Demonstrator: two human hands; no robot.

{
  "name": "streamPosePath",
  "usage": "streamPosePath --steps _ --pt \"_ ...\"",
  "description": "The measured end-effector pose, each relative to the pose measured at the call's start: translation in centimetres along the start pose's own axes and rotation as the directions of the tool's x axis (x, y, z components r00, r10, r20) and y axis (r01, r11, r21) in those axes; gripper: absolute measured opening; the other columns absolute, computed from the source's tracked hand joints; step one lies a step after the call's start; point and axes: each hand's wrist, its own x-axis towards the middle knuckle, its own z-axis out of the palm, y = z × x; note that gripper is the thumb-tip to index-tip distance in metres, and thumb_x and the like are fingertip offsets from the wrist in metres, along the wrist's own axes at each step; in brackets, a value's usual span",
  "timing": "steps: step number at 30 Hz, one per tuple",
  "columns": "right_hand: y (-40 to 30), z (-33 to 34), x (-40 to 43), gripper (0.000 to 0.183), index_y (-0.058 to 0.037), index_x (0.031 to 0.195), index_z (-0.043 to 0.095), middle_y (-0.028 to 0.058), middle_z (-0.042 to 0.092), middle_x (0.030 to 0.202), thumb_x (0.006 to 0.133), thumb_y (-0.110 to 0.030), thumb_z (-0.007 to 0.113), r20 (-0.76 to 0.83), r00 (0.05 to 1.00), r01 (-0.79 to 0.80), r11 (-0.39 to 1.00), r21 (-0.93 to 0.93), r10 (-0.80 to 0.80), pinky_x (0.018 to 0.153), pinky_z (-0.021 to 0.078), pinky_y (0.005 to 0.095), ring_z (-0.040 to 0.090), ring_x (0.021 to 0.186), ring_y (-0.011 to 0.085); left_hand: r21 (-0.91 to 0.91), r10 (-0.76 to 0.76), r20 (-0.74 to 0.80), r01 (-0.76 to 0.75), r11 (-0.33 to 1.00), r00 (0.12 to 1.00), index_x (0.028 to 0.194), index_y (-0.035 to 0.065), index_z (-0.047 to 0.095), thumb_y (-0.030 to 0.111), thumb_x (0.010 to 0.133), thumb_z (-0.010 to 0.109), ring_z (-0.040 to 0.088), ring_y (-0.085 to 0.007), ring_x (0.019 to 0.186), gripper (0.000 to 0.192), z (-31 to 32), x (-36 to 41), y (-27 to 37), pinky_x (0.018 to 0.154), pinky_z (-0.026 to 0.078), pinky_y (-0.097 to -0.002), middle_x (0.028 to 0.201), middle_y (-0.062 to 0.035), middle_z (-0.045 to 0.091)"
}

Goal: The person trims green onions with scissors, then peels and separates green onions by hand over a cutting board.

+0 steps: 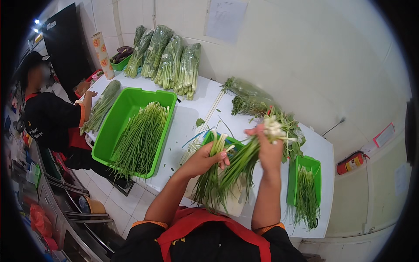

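Observation:
My left hand (209, 159) grips a small bunch of spring onions (216, 147), white ends up and green leaves hanging down. A thicker bunch of spring onions (244, 157) is held in my right hand (269, 147), its white bulbs (273, 127) pointing away from me. The two bunches' leaves meet over a pale cutting board (234, 206). Partly hidden behind my hands is a green container (209, 138). To the left, a large green tub (173, 122) holds many spring onions (140, 137). A smaller green tub (292, 183) on the right holds more.
Bagged leafy vegetables (163, 59) lean on the wall. Bagged herbs (248, 98) and loose leafy greens (289, 131) lie at the table's back. A plastic film roll (103, 55) stands back left. A co-worker (52, 111) is at the left edge. A fire extinguisher (350, 163) hangs right.

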Motion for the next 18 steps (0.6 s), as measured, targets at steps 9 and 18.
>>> streamPosePath --steps 9,18 --pt "-5.4 -3.0 -1.4 0.026 -0.0031 0.094 0.070 0.0040 0.070 0.087 0.077 -0.018 0.082 0.081 0.997 0.005 0.973 -0.231 0.014 0.069 0.0514 0.0260 0.064 0.076 0.0099 -0.181 0.089 -0.283 -0.144 0.973 0.955 0.114 0.0047 0.049 0.022 0.100 0.054 0.064 -0.0162 0.086 0.023 1.4 0.9 1.1 0.080 0.052 -0.0300 0.104 -0.0105 0.064" --pt "0.6 2.1 -2.4 0.038 0.0015 0.102 0.069 0.0066 0.072 0.091 0.078 -0.026 0.082 0.315 0.939 -0.092 0.985 -0.147 0.135 0.079 0.0500 0.0286 0.064 0.084 0.0121 -0.539 0.101 0.006 -0.082 0.838 0.995 0.145 0.0085 0.033 0.040 0.101 0.043 0.049 -0.0211 0.126 0.054 2.8 1.2 -0.1 0.104 0.043 -0.0371 0.142 -0.0123 0.046"
